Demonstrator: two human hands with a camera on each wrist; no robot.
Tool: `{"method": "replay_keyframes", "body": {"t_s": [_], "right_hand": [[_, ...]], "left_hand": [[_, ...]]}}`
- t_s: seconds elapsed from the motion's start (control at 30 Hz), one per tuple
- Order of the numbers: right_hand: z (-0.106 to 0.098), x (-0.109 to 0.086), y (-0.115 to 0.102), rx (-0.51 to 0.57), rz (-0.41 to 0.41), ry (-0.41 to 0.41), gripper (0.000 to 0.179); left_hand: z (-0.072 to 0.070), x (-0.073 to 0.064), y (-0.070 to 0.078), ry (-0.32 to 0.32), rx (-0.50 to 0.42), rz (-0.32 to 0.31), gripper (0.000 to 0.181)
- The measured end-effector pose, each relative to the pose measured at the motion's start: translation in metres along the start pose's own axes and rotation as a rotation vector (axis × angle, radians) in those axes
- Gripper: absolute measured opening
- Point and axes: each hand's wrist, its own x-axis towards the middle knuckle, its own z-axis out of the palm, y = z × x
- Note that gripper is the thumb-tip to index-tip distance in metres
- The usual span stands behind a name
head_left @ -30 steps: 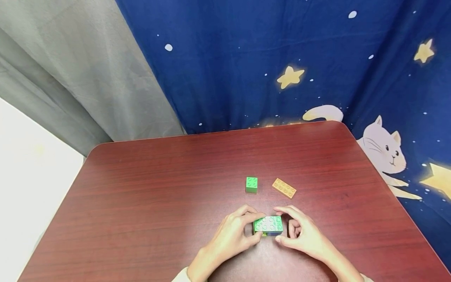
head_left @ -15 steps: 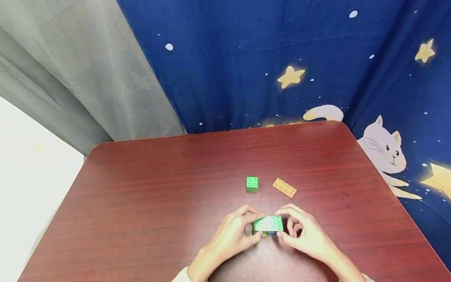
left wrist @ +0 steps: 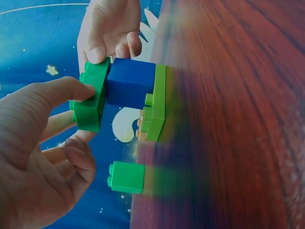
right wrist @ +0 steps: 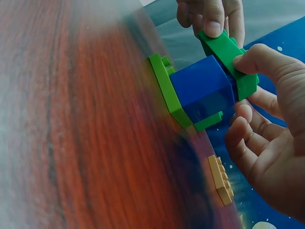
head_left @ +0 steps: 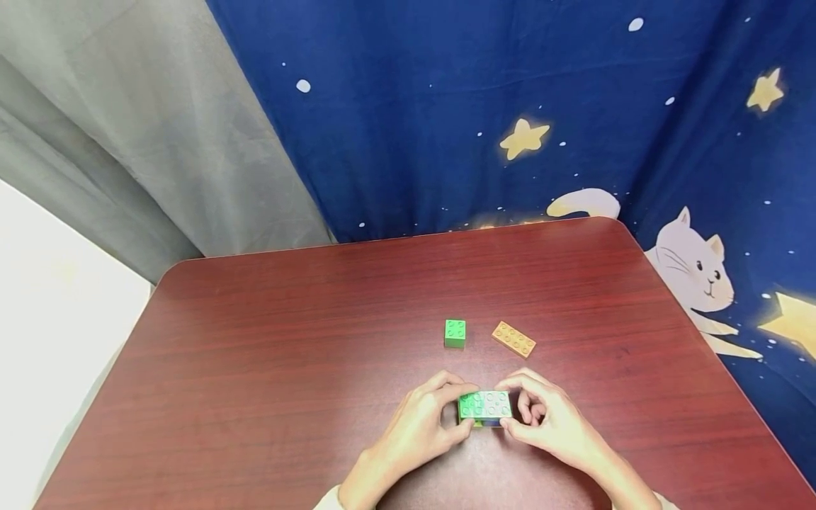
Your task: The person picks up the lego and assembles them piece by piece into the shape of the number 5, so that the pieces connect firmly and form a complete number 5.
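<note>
My left hand [head_left: 423, 421] pinches the left end of a green two-by-four building brick [head_left: 486, 405], thumb on the near side and fingers on the far side. At its right end my right hand [head_left: 554, 425] pinches the same brick between thumb and index finger, other fingers curled. Below the green brick is a blue brick [left wrist: 131, 83], a narrow dark strip showing between them. The blue brick stands on a flat lime-green plate [left wrist: 158, 109], whose studs show uncovered at one end in the left wrist view. From above, the green brick mostly hides both.
A small green two-by-two brick [head_left: 455, 333] sits on the dark red wooden table [head_left: 287, 354], beyond the hands. To its right a flat tan-orange studded plate [head_left: 513, 339] lies at an angle. A blue curtain [head_left: 408, 127] hangs behind the table's far edge.
My right thumb and index finger have drawn in onto the right end of the green brick. The left hand and the loose pieces stay where they were.
</note>
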Motion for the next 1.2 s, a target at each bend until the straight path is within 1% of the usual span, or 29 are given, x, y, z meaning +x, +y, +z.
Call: {"method": "replay_keyframes", "body": {"t_s": [0.1, 0.17, 0.23, 0.37, 0.6, 0.73, 0.83, 1.03, 1.1, 1.13, 1.2], "right_hand": [[-0.001, -0.001, 0.000, 0.000, 0.021, -0.011, 0.038], [-0.002, -0.001, 0.001, -0.002, 0.030, -0.013, 0.037], [-0.002, -0.001, 0.001, -0.002, 0.023, -0.011, 0.037], [-0.002, -0.001, 0.003, -0.003, -0.020, -0.005, 0.037], [-0.002, 0.000, 0.004, 0.001, -0.048, -0.005, 0.036], [-0.003, 0.000, 0.002, 0.004, -0.019, -0.017, 0.036], [-0.002, -0.001, 0.006, 0.000, 0.013, -0.025, 0.037], [0.001, -0.008, 0.029, -0.007, 0.025, -0.030, 0.039], [0.001, -0.009, 0.034, -0.003, 0.024, -0.031, 0.039], [0.001, -0.010, 0.035, -0.003, 0.026, -0.032, 0.039], [0.000, -0.008, 0.028, -0.002, 0.019, -0.032, 0.039]], "left_hand": [[0.001, -0.001, -0.001, 0.008, 0.006, 0.011, 0.037], [0.001, -0.001, -0.001, 0.005, -0.002, 0.003, 0.036], [0.001, -0.002, -0.001, -0.004, -0.010, -0.012, 0.036], [0.001, -0.003, -0.001, -0.022, -0.033, -0.042, 0.036], [0.002, -0.004, -0.003, -0.022, -0.045, -0.050, 0.035], [0.002, -0.004, -0.004, -0.019, -0.062, -0.058, 0.035], [0.003, -0.004, -0.005, -0.015, -0.085, -0.068, 0.036], [0.003, -0.004, -0.004, -0.012, -0.089, -0.081, 0.037], [0.003, -0.004, -0.004, -0.013, -0.087, -0.083, 0.037], [0.003, -0.004, -0.004, -0.013, -0.088, -0.086, 0.037], [0.003, -0.004, -0.003, -0.013, -0.086, -0.091, 0.037]]}}
